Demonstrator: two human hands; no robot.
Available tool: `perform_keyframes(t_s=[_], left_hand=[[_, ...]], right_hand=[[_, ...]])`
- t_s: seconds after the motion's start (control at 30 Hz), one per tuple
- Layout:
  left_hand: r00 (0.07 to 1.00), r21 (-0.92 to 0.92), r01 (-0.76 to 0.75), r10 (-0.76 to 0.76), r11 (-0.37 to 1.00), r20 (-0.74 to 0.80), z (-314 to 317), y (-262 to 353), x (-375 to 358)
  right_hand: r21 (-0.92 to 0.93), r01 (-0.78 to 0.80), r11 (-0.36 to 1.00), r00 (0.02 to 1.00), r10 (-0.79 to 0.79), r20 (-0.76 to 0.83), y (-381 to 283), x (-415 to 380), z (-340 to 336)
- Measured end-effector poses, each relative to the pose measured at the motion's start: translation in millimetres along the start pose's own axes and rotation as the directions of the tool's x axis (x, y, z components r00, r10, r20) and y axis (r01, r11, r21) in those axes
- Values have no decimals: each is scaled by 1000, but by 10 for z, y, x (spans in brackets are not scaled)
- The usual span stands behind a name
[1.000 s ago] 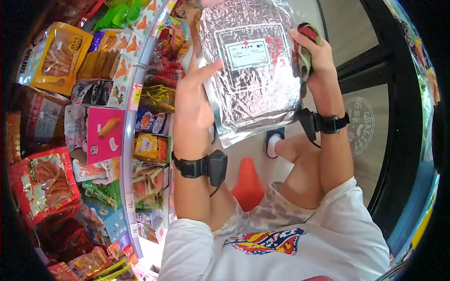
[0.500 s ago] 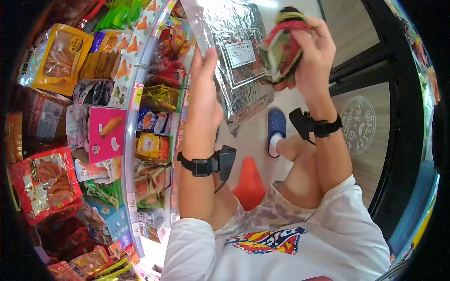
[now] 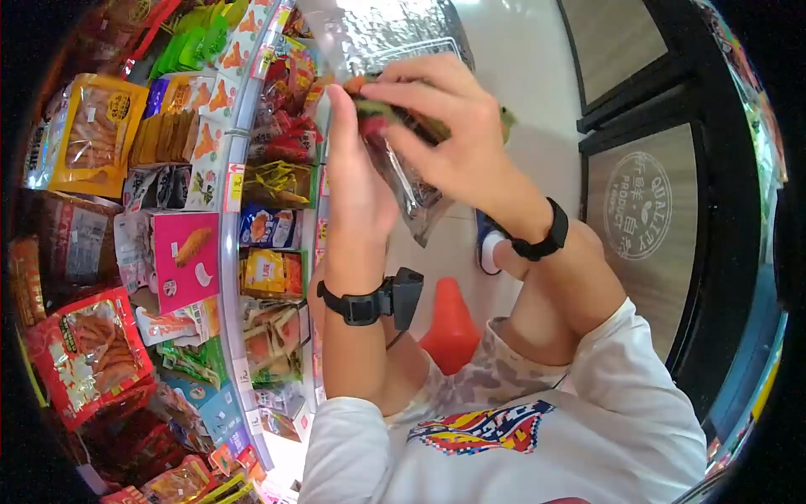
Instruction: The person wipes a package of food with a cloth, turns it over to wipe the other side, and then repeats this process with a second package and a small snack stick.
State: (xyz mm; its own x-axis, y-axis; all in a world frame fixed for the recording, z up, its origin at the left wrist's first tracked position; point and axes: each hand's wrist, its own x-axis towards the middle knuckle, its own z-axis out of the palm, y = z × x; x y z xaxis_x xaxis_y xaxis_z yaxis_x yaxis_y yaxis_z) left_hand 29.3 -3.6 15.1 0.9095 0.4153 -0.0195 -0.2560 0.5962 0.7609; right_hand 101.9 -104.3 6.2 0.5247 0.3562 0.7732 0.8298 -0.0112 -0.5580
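Crossing leftward since earlier, right hand fingers pinch snack packets against left hand's foil bag, beside packed shelves.

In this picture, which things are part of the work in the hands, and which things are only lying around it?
In hand:
- silver foil bag, held by the left hand
- small red and green packet, pressed against the bag by the right hand

Only nearby:
- pink box on the shelf
- yellow snack bag
- red snack bag
- orange cone on the floor
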Motion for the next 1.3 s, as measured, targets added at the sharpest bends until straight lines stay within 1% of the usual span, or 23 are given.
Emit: perform_keyframes(t_s=[0.03, 0.07, 0.1, 0.17, 0.23, 0.3, 0.33, 0.37, 0.43, 0.47, 0.53, 0.63, 0.73, 0.8, 0.87, 0.97, 1.03, 1.23, 1.3], left_hand=[[1000, 14, -10, 10, 1000, -25, -81, -2, 16], [1000, 16, -11, 12, 1000, -25, -156, 3, 38], [998, -15, -28, 27, 1000, -51, -207, 25, 64], [996, -44, -43, 39, 998, -76, -252, 34, 77], [992, -14, -115, 114, 993, -56, -185, 92, 61], [992, 17, -104, 105, 994, -72, -148, 131, 36], [987, 31, -118, 120, 993, -104, -114, 146, 34], [981, 46, -133, 138, 990, -137, -105, 162, 33], [981, 60, -148, 155, 987, -119, -191, 171, 48], [978, 75, -147, 156, 986, -137, -199, 180, 43], [976, 89, -143, 156, 986, -155, -199, 188, 41], [969, 111, -151, 169, 982, -179, -195, 205, 41], [967, 111, -166, 184, 980, -176, -201, 220, 28], [972, 108, -136, 154, 985, -177, -187, 246, 12], [972, 98, -144, 159, 985, -173, -203, 238, 16], [970, 100, -148, 165, 984, -180, -199, 246, 14], [967, 112, -145, 165, 983, -194, -200, 254, 8], [970, 104, -134, 152, 986, -192, -236, 253, 15], [972, 90, -153, 166, 984, -169, -240, 254, 19]], right_hand=[[-2, 66, 998, 997, -66, 46, -3, -12, 20], [4, 92, 996, 992, -92, 90, -18, -40, 32], [5, 91, 996, 992, -91, 88, -8, -56, 48], [-5, 209, 978, 971, -207, 118, 10, -78, 66], [-39, 205, 978, 975, -200, 93, 49, -80, 28], [-135, 160, 978, 984, -169, -54, 156, -55, -20], [-138, 38, 990, 990, -56, -129, 178, -49, -42], [-134, 42, 990, 990, -59, -128, 208, -27, -93], [-197, -142, 970, 968, 94, -232, 272, 46, -235], [-196, -142, 970, 969, 95, -229, 334, 43, -276], [-144, -177, 974, 949, 130, -286, 428, 39, -344], [-198, -178, 964, 957, 123, -262, 448, 13, -419], [-195, -155, 968, 959, 100, -266, 448, 23, -431], [-197, -160, 967, 957, 102, -273, 459, 24, -438], [-196, -162, 967, 955, 103, -278, 466, 28, -443], [-160, -177, 971, 948, 124, -292, 453, 39, -448], [-124, -215, 969, 938, 169, -304, 399, 52, -459], [-106, -237, 966, 935, 197, -296, 376, 49, -450], [-97, -251, 963, 931, 212, -297, 352, 66, -436]])
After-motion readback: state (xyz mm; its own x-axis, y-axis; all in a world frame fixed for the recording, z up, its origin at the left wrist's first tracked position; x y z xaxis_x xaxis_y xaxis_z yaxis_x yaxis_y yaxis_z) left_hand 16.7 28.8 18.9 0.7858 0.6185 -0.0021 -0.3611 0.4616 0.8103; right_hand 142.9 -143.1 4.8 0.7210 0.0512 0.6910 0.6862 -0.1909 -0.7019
